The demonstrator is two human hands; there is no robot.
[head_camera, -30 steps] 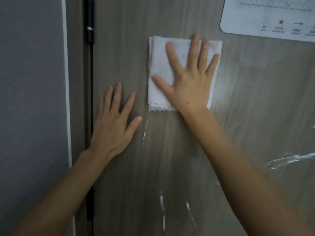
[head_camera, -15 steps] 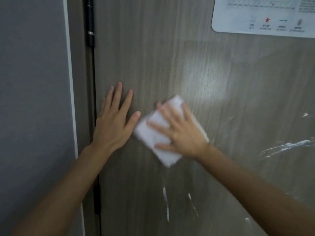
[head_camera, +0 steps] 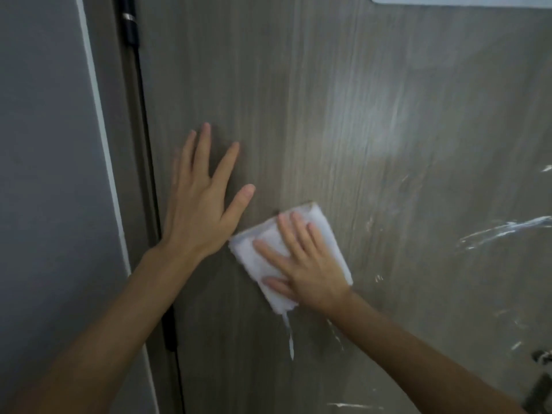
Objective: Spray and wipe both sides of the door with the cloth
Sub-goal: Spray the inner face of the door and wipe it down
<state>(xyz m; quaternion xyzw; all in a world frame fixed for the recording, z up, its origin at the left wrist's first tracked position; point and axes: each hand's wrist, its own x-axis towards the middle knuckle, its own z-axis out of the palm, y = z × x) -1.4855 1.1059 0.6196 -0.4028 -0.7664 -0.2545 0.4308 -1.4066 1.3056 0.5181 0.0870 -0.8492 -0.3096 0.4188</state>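
Risk 1: missed residue. White spray streaks [head_camera: 504, 230] remain on the door [head_camera: 328, 100] at 3 o'clock from the cloth [head_camera: 257, 258], and a run of foam [head_camera: 290, 339] hangs directly below it at 6 o'clock. A wiping stroke that keeps to the hinge side would likely leave these to dry into marks.

Risk 2: cloth slip. The right hand [head_camera: 307, 264] only presses the folded cloth flat; nothing pinches it. On a wet, smooth panel the cloth could slide out from under the palm or unfold.

Risk 3: door movement. Wiping force could swing the panel if the bracing hand lifts off.

Risk 4: pinch point. The left hand [head_camera: 200, 204] lies near the hinge gap [head_camera: 149, 174] at its 9 o'clock.

Hand pose:
- Left hand: flat on the door, fingers straight and spread toward 12 o'clock, thumb out toward 2 o'clock. Grip apart, holding nothing.
- Right hand: flat on the cloth, fingers straight and pointing toward 11 o'clock, forearm entering from 5 o'clock. Grip apart, pressing only.

Cloth location: on the door face, just beside the left thumb base, at 4 o'clock from the left hand
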